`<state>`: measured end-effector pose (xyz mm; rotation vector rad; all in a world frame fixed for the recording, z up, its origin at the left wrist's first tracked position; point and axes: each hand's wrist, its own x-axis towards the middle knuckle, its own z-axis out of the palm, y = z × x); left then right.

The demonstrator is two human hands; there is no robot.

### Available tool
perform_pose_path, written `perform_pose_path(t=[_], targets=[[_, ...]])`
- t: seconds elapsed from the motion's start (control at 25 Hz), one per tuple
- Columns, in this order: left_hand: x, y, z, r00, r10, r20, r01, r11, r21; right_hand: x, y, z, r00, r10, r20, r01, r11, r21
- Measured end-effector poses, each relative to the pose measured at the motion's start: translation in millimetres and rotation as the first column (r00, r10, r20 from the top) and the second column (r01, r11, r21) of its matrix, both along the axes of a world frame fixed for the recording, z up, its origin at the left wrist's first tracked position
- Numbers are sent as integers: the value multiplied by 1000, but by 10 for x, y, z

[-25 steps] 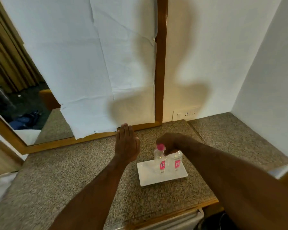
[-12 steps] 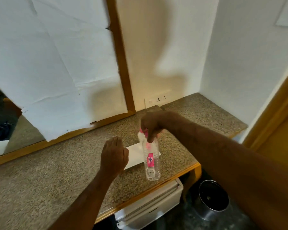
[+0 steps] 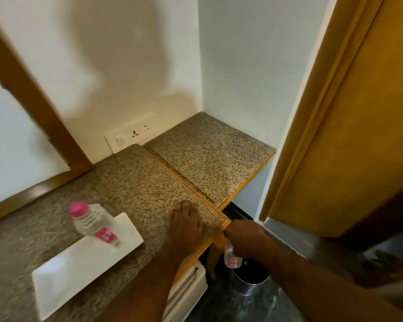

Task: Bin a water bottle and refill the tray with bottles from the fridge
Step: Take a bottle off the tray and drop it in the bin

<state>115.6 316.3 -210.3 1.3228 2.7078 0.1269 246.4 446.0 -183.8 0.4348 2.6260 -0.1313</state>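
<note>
My right hand (image 3: 246, 238) grips a clear water bottle (image 3: 232, 256) with a pink label by its top, holding it off the counter's edge directly above the metal bin (image 3: 251, 283) on the floor. My left hand (image 3: 186, 226) rests flat, palm down, on the granite counter near its front corner. A second clear bottle (image 3: 92, 224) with a pink cap stands on the far end of the white rectangular tray (image 3: 63, 270) on the counter. The white fridge (image 3: 186, 291) sits under the counter, with only its top front edge visible.
The speckled granite counter (image 3: 135, 182) has a lower section (image 3: 209, 156) at the right, boxed in by white walls. A wall socket (image 3: 132, 135) sits behind it. A wooden door (image 3: 349, 117) stands at the right. The floor is dark stone.
My right hand carried the bottle from above the counter to the right and down, off the edge and over the bin. The view swung right. My left hand shifted toward the counter corner.
</note>
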Motion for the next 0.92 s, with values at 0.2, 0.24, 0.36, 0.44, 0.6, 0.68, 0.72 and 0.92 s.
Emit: perform_pose_path(t=[0.2, 0.24, 0.36, 0.44, 0.6, 0.68, 0.72, 0.92], targets=[[-176, 220, -458, 995, 17, -95, -5, 992, 126, 232, 391, -1511, 933, -360, 8, 359, 928, -101], [-187, 211, -461, 995, 17, -101, -3, 990, 138, 259, 416, -1724, 910, -415, 5, 413, 904, -109], [-174, 226, -481, 995, 4, -95, 8, 991, 131, 283, 438, -2232, 836, -548, -19, 541, 830, -133], [-154, 203, -465, 996, 5, -88, 6, 993, 121, 263, 449, -2428, 819, -574, -11, 566, 811, -151], [-178, 207, -469, 996, -3, -85, 15, 990, 141, 232, 492, -2693, 796, -605, -20, 596, 789, -151], [-177, 215, -471, 997, -2, -78, 12, 992, 126, 307, 412, -2782, 762, -647, 0, 638, 751, -169], [-183, 215, -453, 998, 1, -69, 7, 994, 111, 364, 312, -2812, 757, -653, 16, 645, 744, -176], [123, 59, -296, 995, 87, -50, -78, 983, 166, 803, -705, -2946, 851, -525, -2, 502, 814, -293]])
